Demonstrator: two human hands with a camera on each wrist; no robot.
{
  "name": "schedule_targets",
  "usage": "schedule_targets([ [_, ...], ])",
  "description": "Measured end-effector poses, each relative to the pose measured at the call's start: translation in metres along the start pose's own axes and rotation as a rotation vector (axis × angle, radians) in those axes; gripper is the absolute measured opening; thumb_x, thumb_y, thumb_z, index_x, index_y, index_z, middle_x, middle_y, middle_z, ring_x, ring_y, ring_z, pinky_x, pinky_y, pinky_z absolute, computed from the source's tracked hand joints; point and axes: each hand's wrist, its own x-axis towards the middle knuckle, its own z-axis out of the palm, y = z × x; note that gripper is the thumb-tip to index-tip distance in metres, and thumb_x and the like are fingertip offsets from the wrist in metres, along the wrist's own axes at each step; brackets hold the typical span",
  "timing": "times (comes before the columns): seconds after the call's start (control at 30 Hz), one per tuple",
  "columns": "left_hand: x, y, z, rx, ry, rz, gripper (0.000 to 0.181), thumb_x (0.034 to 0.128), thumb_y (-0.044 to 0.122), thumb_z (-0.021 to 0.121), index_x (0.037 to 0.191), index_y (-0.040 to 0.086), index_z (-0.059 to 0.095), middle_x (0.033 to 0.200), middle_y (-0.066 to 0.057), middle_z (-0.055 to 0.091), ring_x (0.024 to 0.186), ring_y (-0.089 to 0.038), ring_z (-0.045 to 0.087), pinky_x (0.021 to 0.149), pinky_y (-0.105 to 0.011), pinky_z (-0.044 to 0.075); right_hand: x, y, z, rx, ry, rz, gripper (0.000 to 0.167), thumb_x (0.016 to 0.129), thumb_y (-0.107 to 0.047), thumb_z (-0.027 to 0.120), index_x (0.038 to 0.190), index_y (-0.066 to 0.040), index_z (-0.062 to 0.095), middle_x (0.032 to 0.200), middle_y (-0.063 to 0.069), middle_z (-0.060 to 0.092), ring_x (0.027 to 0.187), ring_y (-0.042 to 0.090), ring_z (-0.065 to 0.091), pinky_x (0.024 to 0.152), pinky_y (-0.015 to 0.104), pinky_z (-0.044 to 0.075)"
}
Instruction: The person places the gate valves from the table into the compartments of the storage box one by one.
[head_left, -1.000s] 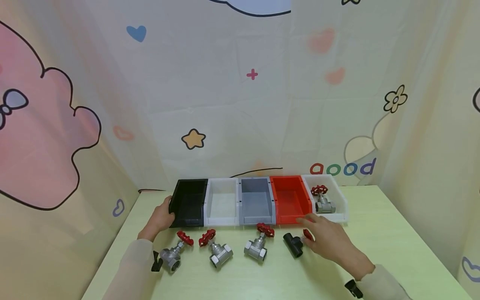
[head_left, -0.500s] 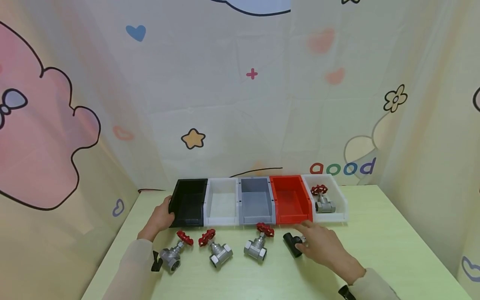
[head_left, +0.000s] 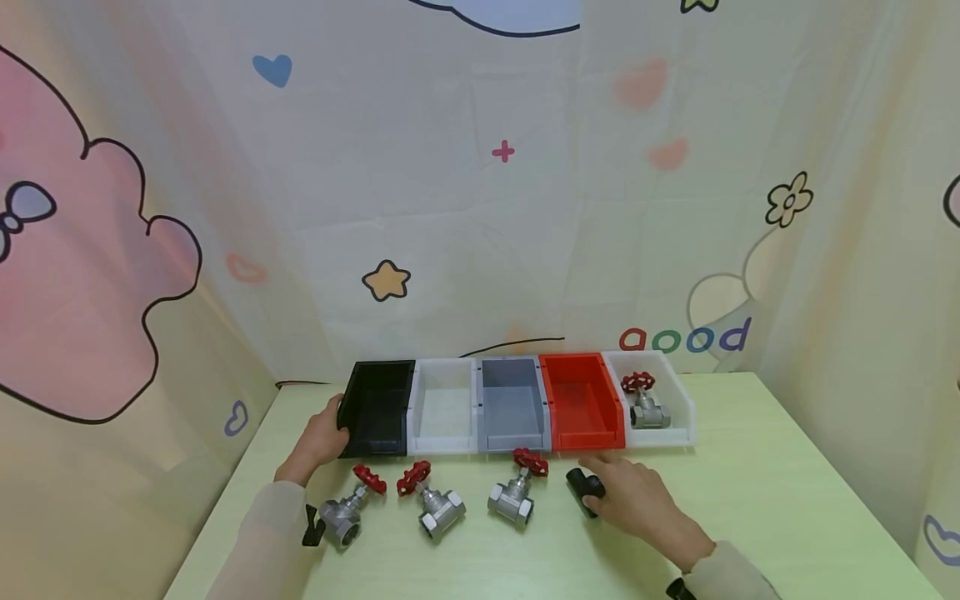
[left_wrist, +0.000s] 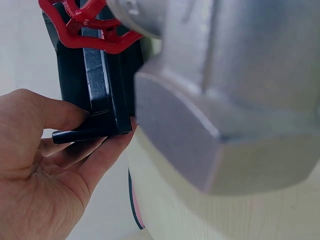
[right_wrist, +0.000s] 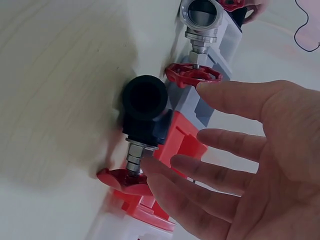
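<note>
My left hand point(head_left: 318, 437) holds the left wall of the black bin point(head_left: 375, 408). In the left wrist view the thumb lies on one side of the bin's rim point(left_wrist: 90, 134) and the fingers on the other. My right hand point(head_left: 637, 500) is over a black-bodied gate valve point(head_left: 581, 492), hiding its handwheel in the head view. The right wrist view shows that valve's red handwheel point(right_wrist: 125, 181) beside my spread fingers point(right_wrist: 187, 200); whether they touch it I cannot tell. Several silver gate valves with red handwheels lie to the left, among them one valve point(head_left: 512, 498) nearest the black one.
Joined in a row with the black bin are a white bin point(head_left: 444, 408), a grey bin point(head_left: 513, 408), a red bin point(head_left: 581, 404) and another white bin point(head_left: 678, 408) holding a silver valve point(head_left: 649, 412). A printed curtain point(head_left: 450, 208) hangs behind the table point(head_left: 787, 517).
My right hand has shifted left and slightly toward me over the black-bodied valve, covering its handwheel. The left hand has stayed on the black bin.
</note>
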Motion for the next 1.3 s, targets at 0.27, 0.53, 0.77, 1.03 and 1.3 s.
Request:
schedule_targets([
  [0.27, -0.001, 0.001, 0.000, 0.007, 0.011, 0.006, 0.068, 0.0925, 0.004, 0.047, 0.152, -0.006, 0.016, 0.110, -0.034, 0.064, 0.065, -0.022, 0.056, 0.063, -0.036, 0.044, 0.005, 0.000, 0.010, -0.010, -0.068, 0.046, 0.057, 0.076, -0.030, 0.083, 0.127, -0.014, 0.065, 0.123, 0.009, 0.065, 0.084, 0.022, 0.059, 0.073, 0.046, 0.055],
  [0.53, 0.000, 0.001, 0.000, 0.002, 0.011, -0.005, 0.068, 0.0933, 0.005, 0.047, 0.153, -0.005, 0.016, 0.119, -0.036, 0.061, 0.073, -0.025, 0.060, 0.065, -0.036, 0.045, 0.010, -0.002, 0.020, -0.027, -0.072, 0.053, 0.054, 0.076, -0.031, 0.083, 0.124, -0.014, 0.065, 0.115, 0.010, 0.066, 0.083, 0.023, 0.060, 0.070, 0.047, 0.054],
  [0.77, 0.001, -0.002, 0.001, 0.011, 0.020, 0.003, 0.067, 0.0920, 0.005, 0.048, 0.152, -0.006, 0.019, 0.118, -0.036, 0.061, 0.081, -0.029, 0.063, 0.068, -0.040, 0.048, 0.010, -0.003, 0.023, -0.042, -0.050, 0.049, 0.052, 0.076, -0.029, 0.082, 0.122, -0.014, 0.064, 0.104, 0.009, 0.069, 0.083, 0.023, 0.061, 0.067, 0.046, 0.053],
  [1.03, 0.000, -0.002, 0.000, 0.007, 0.017, 0.006, 0.067, 0.0918, 0.004, 0.047, 0.151, -0.006, 0.018, 0.121, -0.038, 0.058, 0.083, -0.029, 0.062, 0.068, -0.039, 0.047, 0.016, -0.003, 0.031, -0.043, -0.040, 0.093, 0.053, 0.076, -0.029, 0.082, 0.122, -0.010, 0.063, 0.103, 0.012, 0.068, 0.082, 0.028, 0.063, 0.067, 0.049, 0.052],
  [1.3, -0.001, 0.000, 0.000, -0.002, 0.017, 0.002, 0.067, 0.0926, 0.004, 0.047, 0.152, -0.006, 0.018, 0.117, -0.036, 0.061, 0.074, -0.026, 0.060, 0.063, -0.036, 0.045, 0.019, -0.003, 0.036, -0.044, -0.038, 0.117, 0.054, 0.075, -0.029, 0.081, 0.120, -0.006, 0.064, 0.106, 0.015, 0.067, 0.083, 0.032, 0.064, 0.068, 0.050, 0.052],
])
